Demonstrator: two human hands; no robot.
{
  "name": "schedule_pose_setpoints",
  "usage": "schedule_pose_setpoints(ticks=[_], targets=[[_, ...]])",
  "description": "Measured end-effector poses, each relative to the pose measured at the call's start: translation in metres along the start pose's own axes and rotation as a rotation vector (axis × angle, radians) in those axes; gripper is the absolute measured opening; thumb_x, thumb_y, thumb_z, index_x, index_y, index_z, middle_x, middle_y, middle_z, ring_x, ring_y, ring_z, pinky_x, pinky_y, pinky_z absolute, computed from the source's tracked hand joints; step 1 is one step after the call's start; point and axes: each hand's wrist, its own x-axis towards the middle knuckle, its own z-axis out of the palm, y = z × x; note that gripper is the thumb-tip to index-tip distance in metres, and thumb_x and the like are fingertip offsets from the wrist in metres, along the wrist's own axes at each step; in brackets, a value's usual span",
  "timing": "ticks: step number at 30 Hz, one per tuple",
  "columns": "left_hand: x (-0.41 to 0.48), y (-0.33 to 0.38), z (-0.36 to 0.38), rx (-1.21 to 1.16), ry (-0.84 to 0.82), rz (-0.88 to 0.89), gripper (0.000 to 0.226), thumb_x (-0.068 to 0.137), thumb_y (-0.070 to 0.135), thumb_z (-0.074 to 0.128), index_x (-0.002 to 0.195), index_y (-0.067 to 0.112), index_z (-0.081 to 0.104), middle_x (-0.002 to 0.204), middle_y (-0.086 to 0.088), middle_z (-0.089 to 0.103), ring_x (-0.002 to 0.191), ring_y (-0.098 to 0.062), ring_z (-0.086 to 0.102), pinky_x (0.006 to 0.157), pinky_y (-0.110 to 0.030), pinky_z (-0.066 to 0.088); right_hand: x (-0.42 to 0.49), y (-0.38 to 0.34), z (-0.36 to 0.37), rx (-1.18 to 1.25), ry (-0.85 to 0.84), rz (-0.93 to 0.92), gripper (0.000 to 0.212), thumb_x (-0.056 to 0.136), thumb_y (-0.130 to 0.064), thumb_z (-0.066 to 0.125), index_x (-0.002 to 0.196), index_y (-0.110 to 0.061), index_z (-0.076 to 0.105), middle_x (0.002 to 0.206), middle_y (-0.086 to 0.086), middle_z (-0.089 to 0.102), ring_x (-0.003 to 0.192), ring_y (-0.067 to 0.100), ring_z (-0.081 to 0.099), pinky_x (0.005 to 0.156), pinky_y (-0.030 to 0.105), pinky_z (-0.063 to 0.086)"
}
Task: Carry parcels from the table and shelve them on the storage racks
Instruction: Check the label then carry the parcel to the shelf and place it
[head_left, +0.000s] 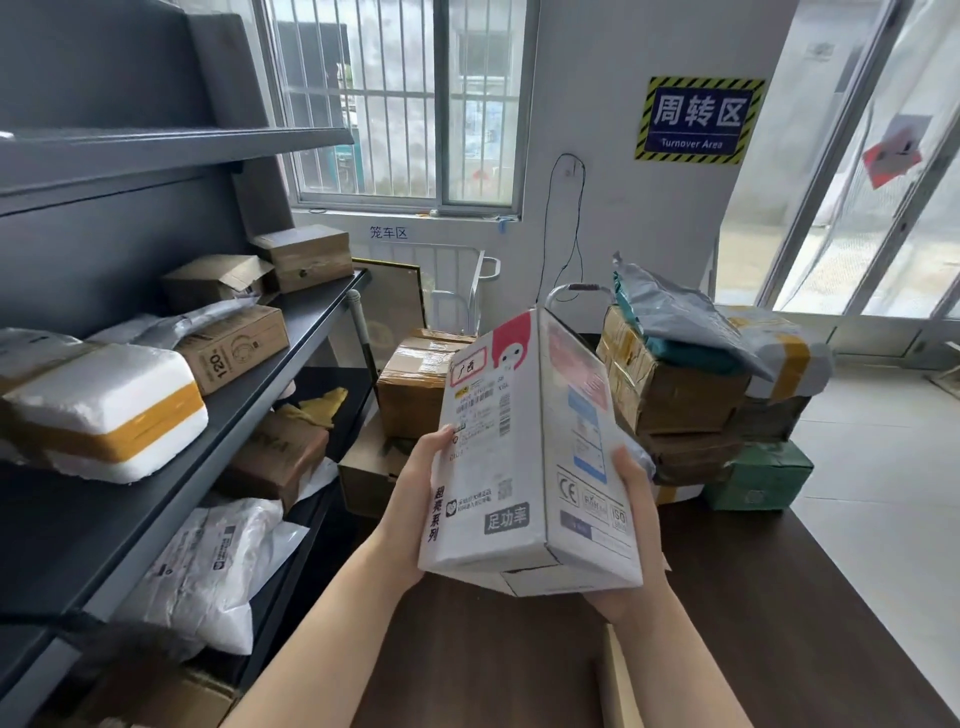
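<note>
White box (540, 447) clasped between both hands' grip.

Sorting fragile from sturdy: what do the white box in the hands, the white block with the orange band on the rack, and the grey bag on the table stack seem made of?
White box: printed cardboard, smooth coated look; crisp folded edges and a flap seam underneath.
White block: likely foam, going by its matte, grainy, rounded surface; the band looks like tape.
Grey bag: thin plastic film, wrinkled, slight sheen.
</note>
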Motion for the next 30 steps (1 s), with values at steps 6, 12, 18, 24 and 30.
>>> schedule_pose_setpoints(ticks=[6, 12, 18, 24, 30], targets=[[-0.002, 0.001, -0.003, 0.017, -0.04, 0.14, 0.044, 0.085, 0.039, 0.052, 0.123, 0.019, 0.062, 0.103, -0.011, 0.08, 0.082, -0.029, 0.079, 0.061, -0.037, 0.064, 0.006, 0.015, 0.003, -0.209, 0.018, -0.061, 0.04, 0.102, -0.038, 0.052, 0.134, -0.016, 0.059, 0.127, 0.015, 0.07, 0.118, 0.036, 0.067, 0.104, 0.056, 0.05], [0.004, 0.003, 0.008, 0.269, 0.057, 0.278, 0.045, 0.099, 0.036, 0.043, 0.142, 0.022, 0.047, 0.132, -0.021, 0.066, 0.099, -0.032, 0.074, 0.069, -0.04, 0.063, 0.007, 0.006, 0.028, -0.529, 0.033, -0.379, 0.037, 0.104, -0.042, 0.049, 0.137, -0.027, 0.056, 0.14, 0.008, 0.062, 0.131, 0.027, 0.059, 0.112, 0.054, 0.045], [0.016, 0.038, 0.033, 0.396, 0.101, 0.424, 0.049, 0.109, 0.025, 0.032, 0.156, 0.028, 0.024, 0.138, -0.017, 0.061, 0.107, -0.028, 0.068, 0.075, -0.033, 0.063, 0.018, -0.025, 0.058, -0.467, -0.237, -0.366, 0.073, 0.089, -0.052, 0.064, 0.152, -0.028, 0.037, 0.145, 0.011, 0.061, 0.115, 0.021, 0.072, 0.091, 0.041, 0.061], [0.004, 0.072, 0.075, 0.393, -0.008, 0.64, 0.057, 0.096, 0.024, 0.043, 0.153, 0.027, 0.036, 0.142, -0.017, 0.059, 0.122, -0.042, 0.061, 0.094, -0.056, 0.053, 0.013, -0.055, 0.075, -0.418, -0.335, -0.631, 0.064, 0.095, -0.038, 0.058, 0.155, -0.036, 0.036, 0.15, 0.003, 0.057, 0.129, 0.027, 0.063, 0.095, 0.044, 0.059], [-0.012, 0.103, 0.107, 0.462, -0.09, 0.728, 0.06, 0.096, 0.026, 0.045, 0.155, 0.03, 0.034, 0.146, -0.013, 0.058, 0.129, -0.039, 0.057, 0.105, -0.068, 0.041, -0.004, -0.085, 0.097, -0.406, -0.339, -0.801, 0.059, 0.098, -0.037, 0.053, 0.155, -0.033, 0.037, 0.152, 0.004, 0.055, 0.134, 0.03, 0.058, 0.105, 0.061, 0.049]])
